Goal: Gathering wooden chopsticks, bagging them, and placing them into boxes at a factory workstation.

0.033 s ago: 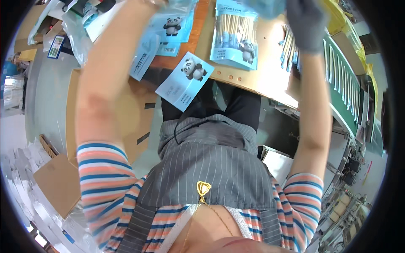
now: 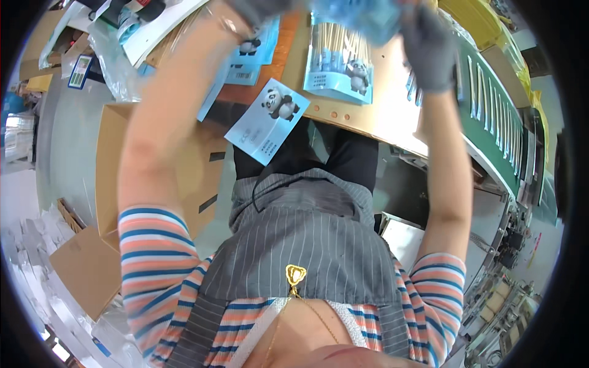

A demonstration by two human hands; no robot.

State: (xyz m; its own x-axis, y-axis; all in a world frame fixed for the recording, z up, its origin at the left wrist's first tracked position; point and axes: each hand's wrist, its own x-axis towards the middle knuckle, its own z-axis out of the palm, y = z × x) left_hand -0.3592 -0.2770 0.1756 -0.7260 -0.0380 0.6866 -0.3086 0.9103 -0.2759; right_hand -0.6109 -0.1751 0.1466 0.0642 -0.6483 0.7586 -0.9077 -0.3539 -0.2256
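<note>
Wooden table (image 2: 374,119) across upper centre, cardboard box (image 2: 116,159) at left below it. Blue panda pouch of wooden sticks (image 2: 340,64) lies flat on the table at top centre, under both gloved hands. Right hand (image 2: 429,49), grey glove, fingers curled onto crumpled blue material (image 2: 374,12) at top edge. Left hand (image 2: 254,9) mostly cut off, grip unclear. Loose panda card (image 2: 267,119) overhangs table edge, centre-left
</note>
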